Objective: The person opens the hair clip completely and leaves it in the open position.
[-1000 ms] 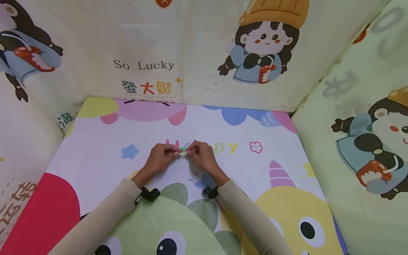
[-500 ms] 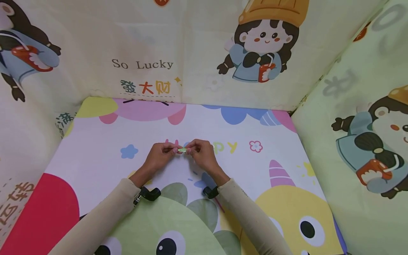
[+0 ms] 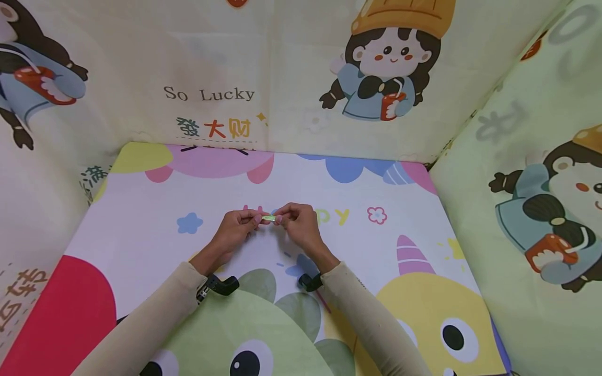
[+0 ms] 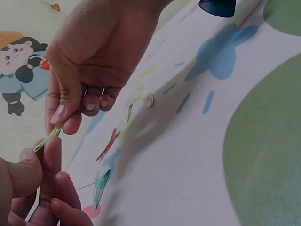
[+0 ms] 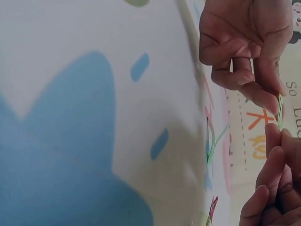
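Both hands are raised close together over the table, joined by a short bundle of thin green strands (image 3: 268,218). My left hand (image 3: 236,228) pinches its left end between thumb and forefinger, and my right hand (image 3: 299,225) pinches the right end the same way. In the left wrist view the strands (image 4: 48,137) run tight from fingertip to fingertip. Beyond the hands, that view shows another small green bundle (image 4: 101,187) with a loose strand sticking out, a red bundle (image 4: 107,144) and a small cream coil (image 4: 150,100).
The tabletop cover (image 3: 155,219) carries printed cartoon shapes and letters. Printed cloth walls rise at the back (image 3: 301,130), left and right. A black wrist camera (image 3: 222,285) sits on the left sleeve, another (image 3: 310,282) on the right.
The green strands stood apart in two lines between the fingertips; now they lie together as one slim bundle. Both hands are a little higher in the head view.
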Motion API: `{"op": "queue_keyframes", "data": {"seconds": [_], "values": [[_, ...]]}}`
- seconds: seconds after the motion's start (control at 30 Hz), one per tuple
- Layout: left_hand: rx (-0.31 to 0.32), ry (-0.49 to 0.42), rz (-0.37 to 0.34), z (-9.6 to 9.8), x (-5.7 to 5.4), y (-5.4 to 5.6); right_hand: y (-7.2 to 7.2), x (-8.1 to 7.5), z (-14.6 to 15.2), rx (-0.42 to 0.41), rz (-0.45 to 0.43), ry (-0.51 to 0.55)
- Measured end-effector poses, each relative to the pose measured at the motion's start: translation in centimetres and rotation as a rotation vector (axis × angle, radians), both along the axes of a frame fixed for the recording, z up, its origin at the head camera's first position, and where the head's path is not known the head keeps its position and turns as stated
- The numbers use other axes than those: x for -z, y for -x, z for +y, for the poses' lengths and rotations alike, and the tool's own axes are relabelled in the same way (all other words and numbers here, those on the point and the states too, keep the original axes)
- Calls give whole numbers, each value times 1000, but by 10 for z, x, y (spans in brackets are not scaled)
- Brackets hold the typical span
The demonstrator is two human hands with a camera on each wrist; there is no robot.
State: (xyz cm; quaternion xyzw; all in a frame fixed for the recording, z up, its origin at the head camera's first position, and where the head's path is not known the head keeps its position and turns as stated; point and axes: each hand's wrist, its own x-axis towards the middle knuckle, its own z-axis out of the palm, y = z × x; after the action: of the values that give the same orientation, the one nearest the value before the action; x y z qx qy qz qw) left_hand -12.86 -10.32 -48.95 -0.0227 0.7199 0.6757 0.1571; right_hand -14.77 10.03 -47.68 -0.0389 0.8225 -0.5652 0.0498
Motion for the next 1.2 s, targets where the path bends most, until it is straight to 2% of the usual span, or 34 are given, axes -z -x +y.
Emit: {"op": "queue_keyframes", "data": {"seconds": [0.8, 1.2], "values": [[-56, -12, -32, 6, -1, 1, 0, -2, 1, 33, 1, 2], [-49, -33, -29, 7, -4, -1, 0, -2, 3, 18, 5, 26]]}}
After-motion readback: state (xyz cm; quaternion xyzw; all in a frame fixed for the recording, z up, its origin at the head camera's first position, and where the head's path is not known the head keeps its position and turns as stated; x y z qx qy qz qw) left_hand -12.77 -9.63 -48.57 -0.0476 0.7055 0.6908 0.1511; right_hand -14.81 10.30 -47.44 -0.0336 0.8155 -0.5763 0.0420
